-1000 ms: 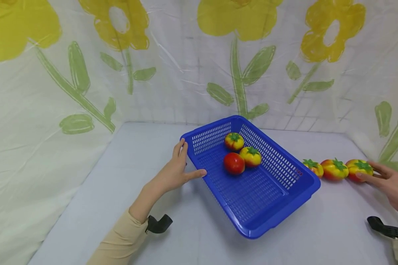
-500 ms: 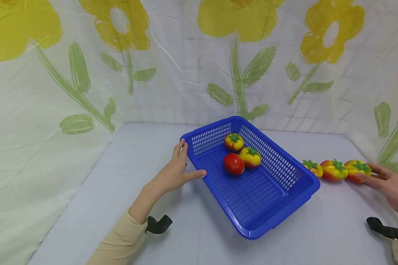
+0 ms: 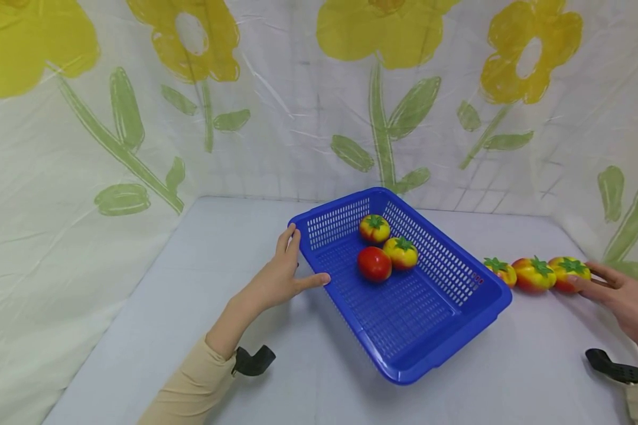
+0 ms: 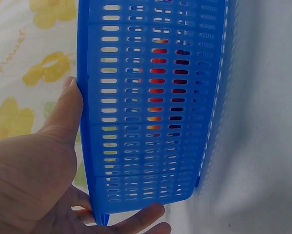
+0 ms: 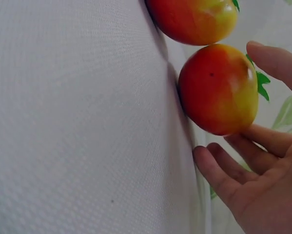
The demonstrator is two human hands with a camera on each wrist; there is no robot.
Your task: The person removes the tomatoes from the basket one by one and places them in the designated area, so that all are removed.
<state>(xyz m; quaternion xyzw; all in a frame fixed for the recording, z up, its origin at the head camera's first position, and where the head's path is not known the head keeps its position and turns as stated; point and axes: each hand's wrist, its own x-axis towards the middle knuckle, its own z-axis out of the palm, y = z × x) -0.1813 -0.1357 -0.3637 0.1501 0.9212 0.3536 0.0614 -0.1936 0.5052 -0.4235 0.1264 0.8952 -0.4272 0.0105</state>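
My left hand [image 3: 277, 280] grips the left corner of a blue basket [image 3: 345, 304], thumb on the near rim and fingers at the corner. In the left wrist view the hand [image 4: 36, 170] wraps the corner of the slotted basket wall [image 4: 141, 165]. Inside lie a red tomato [image 3: 374, 264] and two yellow-red ones with green tops [image 3: 374, 228]. Right of the basket, three similar fruits stand in a row; relaxed fingers of my right hand [image 3: 624, 298] touch the rightmost fruit [image 3: 567, 274]. The right wrist view shows fingertips against that fruit [image 5: 219, 90], thumb apart from it.
The basket's right corner partly hides the leftmost fruit [image 3: 501, 271] of the row; the middle fruit [image 3: 533, 275] sits beside it. A white flower-printed sheet [image 3: 287, 118] hangs behind the pale table [image 3: 191, 295] and along both sides.
My right hand and the rightmost fruit have shifted slightly left, against the middle fruit. My left hand keeps its grip, and the basket with its contents looks unchanged.
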